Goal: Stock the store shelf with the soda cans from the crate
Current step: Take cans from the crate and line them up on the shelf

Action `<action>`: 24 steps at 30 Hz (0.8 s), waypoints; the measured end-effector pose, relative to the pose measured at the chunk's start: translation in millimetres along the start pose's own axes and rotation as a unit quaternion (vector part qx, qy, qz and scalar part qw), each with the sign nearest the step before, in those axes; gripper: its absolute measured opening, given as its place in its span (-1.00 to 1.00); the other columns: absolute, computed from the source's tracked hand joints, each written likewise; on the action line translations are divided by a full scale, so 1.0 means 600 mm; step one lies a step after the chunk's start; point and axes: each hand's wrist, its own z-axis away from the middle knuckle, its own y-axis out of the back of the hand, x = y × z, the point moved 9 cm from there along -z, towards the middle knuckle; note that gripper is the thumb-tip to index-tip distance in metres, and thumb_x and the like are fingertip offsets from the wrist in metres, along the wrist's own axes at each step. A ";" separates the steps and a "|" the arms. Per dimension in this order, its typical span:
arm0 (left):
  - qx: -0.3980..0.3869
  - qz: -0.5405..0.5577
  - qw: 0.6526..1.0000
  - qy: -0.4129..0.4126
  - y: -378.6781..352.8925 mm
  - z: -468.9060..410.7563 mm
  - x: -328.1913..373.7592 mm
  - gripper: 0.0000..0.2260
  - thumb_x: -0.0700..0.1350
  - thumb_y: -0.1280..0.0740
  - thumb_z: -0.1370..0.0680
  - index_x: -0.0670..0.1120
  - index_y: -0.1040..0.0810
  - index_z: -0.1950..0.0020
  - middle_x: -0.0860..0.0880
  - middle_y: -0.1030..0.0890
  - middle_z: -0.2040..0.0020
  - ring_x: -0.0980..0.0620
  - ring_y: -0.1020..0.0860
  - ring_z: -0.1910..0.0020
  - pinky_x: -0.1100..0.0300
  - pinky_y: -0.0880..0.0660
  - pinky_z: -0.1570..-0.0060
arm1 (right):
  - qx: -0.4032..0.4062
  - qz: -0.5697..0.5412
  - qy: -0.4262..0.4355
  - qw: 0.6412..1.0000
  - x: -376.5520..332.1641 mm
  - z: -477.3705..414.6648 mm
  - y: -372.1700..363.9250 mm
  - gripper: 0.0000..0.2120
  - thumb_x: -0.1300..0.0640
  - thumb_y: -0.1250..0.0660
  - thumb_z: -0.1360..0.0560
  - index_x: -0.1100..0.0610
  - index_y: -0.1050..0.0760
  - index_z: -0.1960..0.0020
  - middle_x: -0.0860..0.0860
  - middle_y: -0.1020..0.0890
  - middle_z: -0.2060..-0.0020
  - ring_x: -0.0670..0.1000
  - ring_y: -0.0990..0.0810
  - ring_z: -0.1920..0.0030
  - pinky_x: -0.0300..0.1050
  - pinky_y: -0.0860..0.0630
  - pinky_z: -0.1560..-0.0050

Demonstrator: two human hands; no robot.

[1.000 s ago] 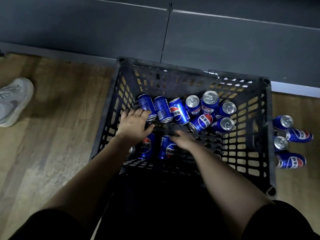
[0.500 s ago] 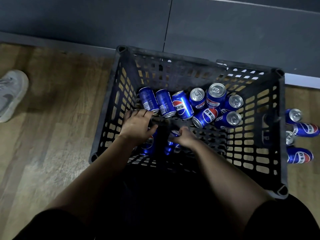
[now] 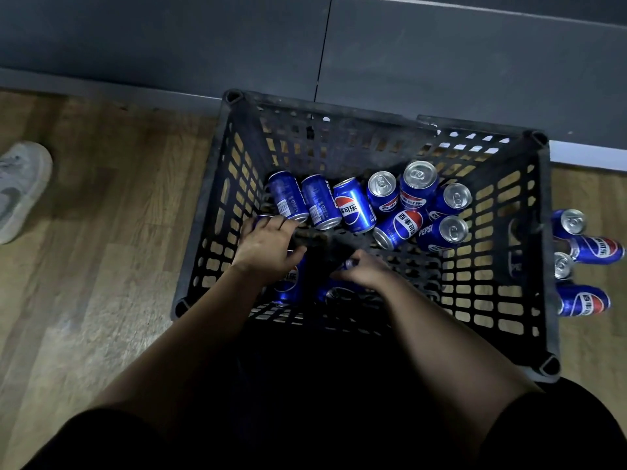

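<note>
- Down in the crate [image 3: 543, 266], the soda cans [image 3: 390, 212] lie jumbled along the far side, some flat and some top up, so each has to be picked out singly.
- At the near-left corner the left hand [image 3: 268, 245] reaches in with its fingers curled over the corner can [image 3: 259, 218]. Only a blue edge shows past the fingertips; it looks like a grip, but most of the hold is hidden.
- Just under that hand's thumb side lies the logo can [image 3: 288, 283], flat on the crate bottom.
- Beside it the right hand [image 3: 366, 273] has its fingers bent down round the near can [image 3: 339, 293], apparently closing to lift it.
- Taking 1 can per hand probably halves the trips to the shelf.
- Behind, the crate stands right against the grey panels [image 3: 475, 62], likely the foot of the shelf, which would keep the carry short; no shelf boards are in view.
- Outside the right wall, 4 floor cans [image 3: 583, 300] lie on the wood floor [image 3: 101, 266]; I cannot tell why.
- Far left, well apart, is a pale shoe [image 3: 20, 191].
</note>
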 end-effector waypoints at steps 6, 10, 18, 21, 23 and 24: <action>0.018 -0.005 1.000 -0.002 0.026 0.007 0.010 -0.54 0.19 -0.17 -0.56 0.01 -0.35 -0.40 -0.02 -0.43 -0.32 -0.07 -0.39 -0.30 -0.09 -0.13 -0.37 | 0.006 -0.022 -0.014 1.000 0.003 0.023 0.013 -0.55 -0.12 -0.58 -0.26 0.08 -0.49 0.04 -0.01 -0.57 0.11 0.01 -0.55 0.04 -0.14 -0.51 0.08; 0.021 -0.009 1.000 -0.001 0.086 0.024 0.030 -0.54 0.19 -0.16 -0.57 0.01 -0.35 -0.41 -0.02 -0.42 -0.34 -0.06 -0.36 -0.32 -0.10 -0.12 -0.38 | 0.006 -0.179 -0.049 0.983 0.002 0.073 0.047 -0.41 -0.10 -0.61 -0.20 0.05 -0.48 -0.13 0.05 -0.62 -0.02 0.02 -0.62 0.07 -0.02 -0.66 0.18; 0.006 0.001 1.000 0.009 0.319 0.131 0.099 -0.53 0.19 -0.18 -0.57 0.02 -0.36 -0.41 -0.02 -0.43 -0.35 -0.08 -0.39 -0.31 -0.05 -0.14 -0.35 | -0.045 -0.418 -0.060 0.906 -0.069 0.312 0.153 -0.67 0.03 -0.56 -0.36 0.01 -0.54 -0.06 0.03 -0.68 0.07 0.05 -0.67 0.08 0.02 -0.65 0.15; 0.016 0.004 1.000 0.004 0.431 0.173 0.131 -0.52 0.21 -0.14 -0.56 0.01 -0.37 -0.40 -0.03 -0.45 -0.33 -0.09 -0.41 -0.29 -0.04 -0.16 -0.31 | -0.064 -0.476 -0.074 0.874 -0.104 0.416 0.197 -0.65 0.02 -0.55 -0.37 0.07 -0.54 -0.09 0.08 -0.69 0.05 0.05 -0.66 0.11 0.00 -0.65 0.14; 0.030 0.007 1.000 -0.001 0.514 0.200 0.153 -0.55 0.20 -0.16 -0.57 0.02 -0.38 -0.39 -0.02 -0.46 -0.32 -0.09 -0.42 -0.28 -0.02 -0.17 -0.30 | -0.067 -0.507 -0.075 0.856 -0.134 0.491 0.238 -0.65 0.01 -0.52 -0.39 0.10 -0.55 -0.11 0.10 -0.68 0.06 0.04 -0.65 0.15 -0.02 -0.65 0.17; 0.039 0.005 0.999 -0.003 0.555 0.212 0.164 -0.55 0.19 -0.17 -0.57 0.03 -0.37 -0.40 -0.01 -0.45 -0.32 -0.08 -0.41 -0.28 -0.02 -0.17 -0.31 | -0.065 -0.520 -0.072 0.849 -0.150 0.526 0.260 -0.66 0.01 -0.50 -0.41 0.10 -0.54 -0.11 0.10 -0.69 0.07 0.03 -0.65 0.17 -0.03 -0.64 0.19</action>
